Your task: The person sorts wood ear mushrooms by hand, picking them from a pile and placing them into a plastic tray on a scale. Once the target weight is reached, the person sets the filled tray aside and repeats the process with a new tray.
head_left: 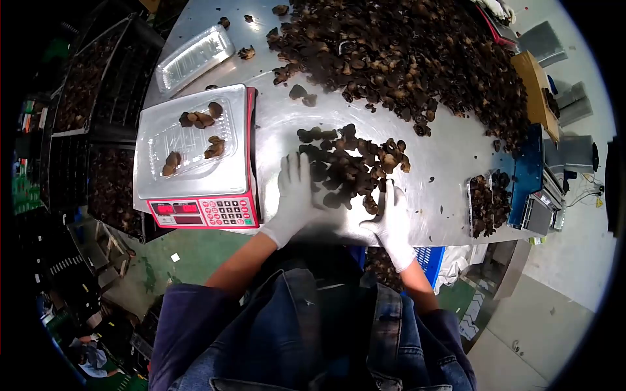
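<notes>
Both my hands wear white gloves and lie at the sides of a small heap of dark wood ear mushrooms on the metal table. My left hand is open at the heap's left edge, fingers stretched away from me. My right hand is open at the near right edge, with its fingertips by the mushrooms. Left of my left hand stands a red and white digital scale. On it a clear plastic tray holds several mushroom pieces. Its display digits are too blurred to read.
A large pile of mushrooms covers the table's far side. An unused-looking clear tray lies beyond the scale. At the right, a filled tray sits by a blue machine. Black crates stand left; a blue basket is below the edge.
</notes>
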`<state>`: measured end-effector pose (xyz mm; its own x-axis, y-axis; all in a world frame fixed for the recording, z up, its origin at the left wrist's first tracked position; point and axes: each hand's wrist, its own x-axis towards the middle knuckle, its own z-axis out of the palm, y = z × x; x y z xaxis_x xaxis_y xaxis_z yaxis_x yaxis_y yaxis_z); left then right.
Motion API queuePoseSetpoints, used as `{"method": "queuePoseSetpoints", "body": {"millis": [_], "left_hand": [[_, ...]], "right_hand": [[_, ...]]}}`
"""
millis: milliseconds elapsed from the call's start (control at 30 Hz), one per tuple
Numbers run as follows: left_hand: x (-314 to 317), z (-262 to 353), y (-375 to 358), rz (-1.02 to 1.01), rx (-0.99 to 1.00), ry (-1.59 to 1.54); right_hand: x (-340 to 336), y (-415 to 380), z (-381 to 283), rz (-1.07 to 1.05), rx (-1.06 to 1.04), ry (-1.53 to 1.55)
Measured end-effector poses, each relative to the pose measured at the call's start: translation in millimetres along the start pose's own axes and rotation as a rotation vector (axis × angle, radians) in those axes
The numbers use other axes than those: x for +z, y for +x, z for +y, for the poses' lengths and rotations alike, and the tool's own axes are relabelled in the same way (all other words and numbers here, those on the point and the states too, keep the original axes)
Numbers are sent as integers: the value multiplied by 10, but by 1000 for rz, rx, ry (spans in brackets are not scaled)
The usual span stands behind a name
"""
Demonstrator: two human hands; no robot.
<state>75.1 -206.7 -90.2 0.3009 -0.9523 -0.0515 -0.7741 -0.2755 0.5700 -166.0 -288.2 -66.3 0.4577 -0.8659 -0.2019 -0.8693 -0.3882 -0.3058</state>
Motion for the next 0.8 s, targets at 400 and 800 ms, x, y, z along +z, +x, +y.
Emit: {"method": "queuePoseSetpoints", "body": {"millis": [400,800], "left_hand": [[36,237,523,-101,199,115],[255,454,541,135,206,-316]], "right_hand": [[212,651,-613,-46,0,211],[9,611,-617,-40,215,1061]]}}
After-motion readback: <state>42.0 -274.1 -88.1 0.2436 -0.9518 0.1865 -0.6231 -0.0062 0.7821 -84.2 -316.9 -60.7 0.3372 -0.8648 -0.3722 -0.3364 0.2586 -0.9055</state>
